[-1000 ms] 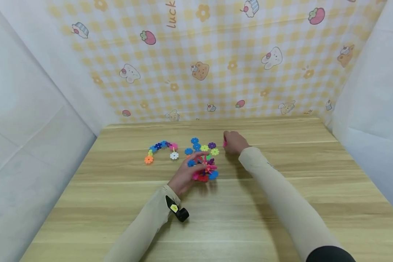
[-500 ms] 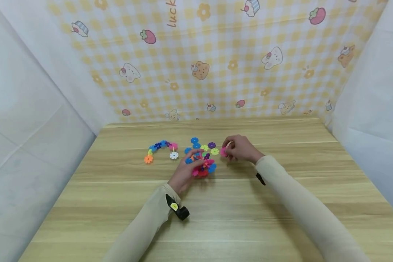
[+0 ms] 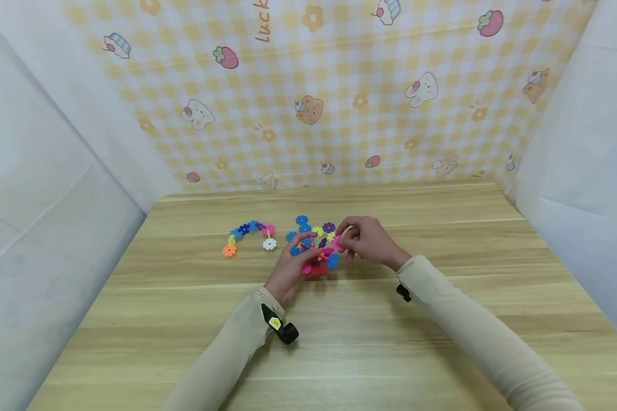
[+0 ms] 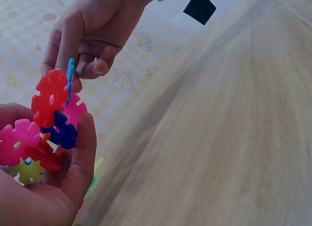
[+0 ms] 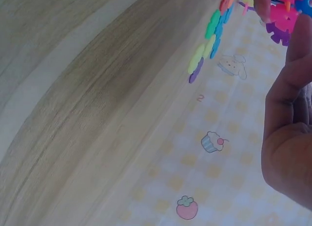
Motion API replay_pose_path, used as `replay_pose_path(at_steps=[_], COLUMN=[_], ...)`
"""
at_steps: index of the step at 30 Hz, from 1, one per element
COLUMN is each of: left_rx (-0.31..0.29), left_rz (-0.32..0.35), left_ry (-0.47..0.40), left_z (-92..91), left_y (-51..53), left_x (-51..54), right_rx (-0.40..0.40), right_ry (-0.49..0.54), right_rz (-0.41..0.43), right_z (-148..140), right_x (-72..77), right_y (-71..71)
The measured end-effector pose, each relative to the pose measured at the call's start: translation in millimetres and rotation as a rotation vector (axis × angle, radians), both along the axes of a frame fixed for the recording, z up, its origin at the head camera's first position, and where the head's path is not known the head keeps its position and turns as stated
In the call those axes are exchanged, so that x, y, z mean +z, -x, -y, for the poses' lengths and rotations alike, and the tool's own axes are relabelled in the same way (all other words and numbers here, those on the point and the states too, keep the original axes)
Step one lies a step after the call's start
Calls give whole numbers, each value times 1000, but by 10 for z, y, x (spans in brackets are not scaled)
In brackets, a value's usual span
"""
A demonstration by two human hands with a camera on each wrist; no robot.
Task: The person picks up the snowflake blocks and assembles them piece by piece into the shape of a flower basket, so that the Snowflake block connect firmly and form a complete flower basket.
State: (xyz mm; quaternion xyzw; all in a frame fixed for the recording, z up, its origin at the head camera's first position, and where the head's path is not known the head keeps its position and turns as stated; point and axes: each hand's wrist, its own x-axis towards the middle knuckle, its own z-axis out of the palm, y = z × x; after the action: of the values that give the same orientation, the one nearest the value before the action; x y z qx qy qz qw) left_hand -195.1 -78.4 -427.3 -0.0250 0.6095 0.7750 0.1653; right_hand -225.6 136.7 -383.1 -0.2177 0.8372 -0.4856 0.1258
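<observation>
My left hand [image 3: 287,273] grips a cluster of interlocking flower-shaped plastic discs [image 3: 317,268] in red, pink and blue, raised a little above the table. In the left wrist view, its thumb and fingers curl round the cluster, where a red disc [image 4: 50,98], a pink one [image 4: 19,142] and a dark blue one [image 4: 62,131] show. On the cluster's right, my right hand [image 3: 368,241] pinches a pink flower disc [image 3: 336,242] between thumb and forefinger. That disc is close against the cluster; whether they are joined cannot be told. The right wrist view shows only part of the cluster [image 5: 282,16].
Loose flower discs lie just behind the cluster, among them a blue one [image 3: 301,220] and a purple one [image 3: 329,227]. Left of them is a curved chain of joined discs [image 3: 244,229], with orange and white ends. A checked cloth [image 3: 360,131] hangs behind the wooden table [image 3: 349,354].
My right hand has come from the right, turned over, and brought the pink disc leftward to the cluster. My left hand keeps hold of the cluster, which has shifted slightly.
</observation>
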Motion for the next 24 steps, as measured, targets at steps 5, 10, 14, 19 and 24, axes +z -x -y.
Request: replay_pose_path(at_steps=[5,10,14,19,24], left_rx=[18,30,35,44,45], left_rz=[-7,-32,-61,-85,-79], left_ry=[3,67,132,152,142], left_z=[-7,-12,-19,-35,-40], left_y=[3,17,22,7,-3], left_x=[-4,-26,-50,-57,-44], right_rx=[-15,-30,-43,-49,-78], right_ry=[-29,-44,-57,-51,-31], right_rz=[-19,-27,-30,-13,3], right_z=[35,73,110,156,211], right_x=[-6,-12,-5,13,-5], right_y=[-33,-45,-48,-41,-38])
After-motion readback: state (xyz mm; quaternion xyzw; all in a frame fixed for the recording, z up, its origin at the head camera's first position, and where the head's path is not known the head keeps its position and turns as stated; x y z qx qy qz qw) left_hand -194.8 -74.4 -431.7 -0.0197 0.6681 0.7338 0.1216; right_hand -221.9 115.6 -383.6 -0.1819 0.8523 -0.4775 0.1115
